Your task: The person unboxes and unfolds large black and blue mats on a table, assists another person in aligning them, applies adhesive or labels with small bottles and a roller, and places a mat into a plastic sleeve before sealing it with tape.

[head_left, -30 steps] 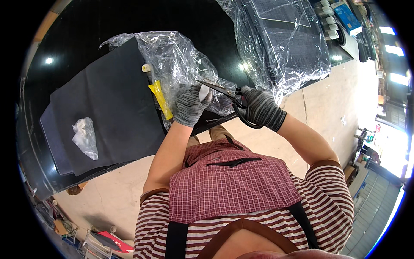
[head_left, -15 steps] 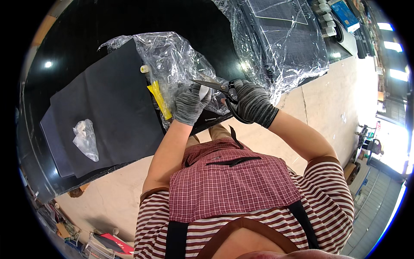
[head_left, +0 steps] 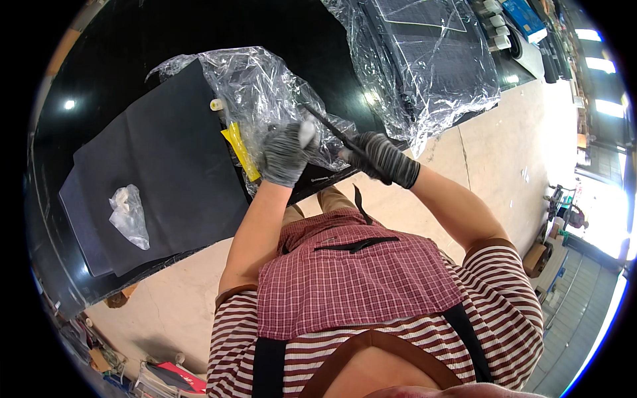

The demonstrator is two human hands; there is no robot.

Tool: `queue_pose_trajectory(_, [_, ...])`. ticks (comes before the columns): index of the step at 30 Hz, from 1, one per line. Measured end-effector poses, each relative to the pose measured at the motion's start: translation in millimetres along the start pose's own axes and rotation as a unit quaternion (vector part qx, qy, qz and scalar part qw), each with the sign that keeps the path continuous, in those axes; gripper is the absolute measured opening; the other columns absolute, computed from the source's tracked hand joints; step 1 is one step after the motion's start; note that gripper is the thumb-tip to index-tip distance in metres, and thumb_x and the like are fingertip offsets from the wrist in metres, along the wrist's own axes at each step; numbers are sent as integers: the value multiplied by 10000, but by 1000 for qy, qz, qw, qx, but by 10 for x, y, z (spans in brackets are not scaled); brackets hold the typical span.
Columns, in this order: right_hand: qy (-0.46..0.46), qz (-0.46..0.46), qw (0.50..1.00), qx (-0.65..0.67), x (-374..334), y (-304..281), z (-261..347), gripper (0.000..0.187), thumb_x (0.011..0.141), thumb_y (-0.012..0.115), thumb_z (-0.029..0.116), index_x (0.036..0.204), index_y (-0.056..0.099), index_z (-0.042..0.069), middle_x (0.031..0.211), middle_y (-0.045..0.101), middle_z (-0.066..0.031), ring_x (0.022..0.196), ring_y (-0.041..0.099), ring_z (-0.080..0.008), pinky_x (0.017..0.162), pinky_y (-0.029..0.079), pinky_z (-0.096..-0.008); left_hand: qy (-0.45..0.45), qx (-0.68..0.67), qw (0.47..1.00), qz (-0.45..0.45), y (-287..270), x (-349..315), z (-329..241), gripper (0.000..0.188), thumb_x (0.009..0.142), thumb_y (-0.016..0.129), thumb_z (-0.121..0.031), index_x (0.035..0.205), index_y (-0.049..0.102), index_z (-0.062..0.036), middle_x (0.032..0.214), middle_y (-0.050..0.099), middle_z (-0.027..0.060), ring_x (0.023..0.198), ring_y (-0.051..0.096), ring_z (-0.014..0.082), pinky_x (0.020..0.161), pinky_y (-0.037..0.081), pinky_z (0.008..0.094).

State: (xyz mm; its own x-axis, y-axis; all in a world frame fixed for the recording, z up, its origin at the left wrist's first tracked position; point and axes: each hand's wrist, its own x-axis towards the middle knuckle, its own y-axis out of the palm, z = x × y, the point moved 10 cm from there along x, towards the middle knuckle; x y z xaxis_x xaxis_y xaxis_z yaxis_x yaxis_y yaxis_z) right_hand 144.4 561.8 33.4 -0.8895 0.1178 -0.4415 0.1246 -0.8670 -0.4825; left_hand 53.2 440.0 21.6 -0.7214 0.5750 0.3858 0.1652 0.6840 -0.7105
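My right hand (head_left: 387, 156) grips scissors (head_left: 340, 136); whether my left hand (head_left: 284, 151) grips the clear film (head_left: 255, 83) beside it, I can't tell. Slipping, blades (head_left: 325, 121) this close could nick its glove (head_left: 281, 172).

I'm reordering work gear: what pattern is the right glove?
The right glove is streaked in black and grey; see the head view.
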Motion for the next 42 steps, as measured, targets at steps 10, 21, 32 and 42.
queue_pose_trajectory(10, [42, -52, 996, -58, 54, -234, -32, 398, 786, 700, 401, 847, 551, 36, 640, 521, -19, 589, 491, -116, 551, 429, -286, 1, -62, 998, 6, 45, -12, -34, 279, 753, 680, -268, 932, 600, -69, 726, 621, 99, 661, 613, 301, 636, 504, 386])
queue_pose_trajectory(21, [66, -90, 991, -76, 141, 130, -94, 471, 744, 678, 403, 996, 558, 24, 786, 608, -117, 739, 606, -274, 691, 483, -367, -114, -331, 933, -78, -346, -165, 32, 334, 756, 713, -108, 1034, 538, -49, 927, 589, 77, 837, 591, 184, 726, 496, 292])
queue_pose_trajectory(32, [59, -126, 960, -244, 266, 187, 96, 586, 688, 652, 426, 1092, 571, 9, 1014, 609, -225, 970, 589, -347, 876, 463, -401, -171, -337, 925, -33, -1128, -615, 133, 338, 769, 732, -168, 1016, 559, -16, 902, 616, 71, 800, 595, 142, 725, 494, 273])
queue_pose_trajectory(42, [-148, -267, 940, -154, 811, 57, 639, 218, 846, 542, 253, 959, 643, 96, 858, 642, -154, 818, 610, -316, 766, 482, -393, -231, -413, 881, 18, -1373, -863, 393, 306, 785, 718, -153, 1016, 567, -21, 890, 623, 60, 795, 592, 133, 737, 493, 271])
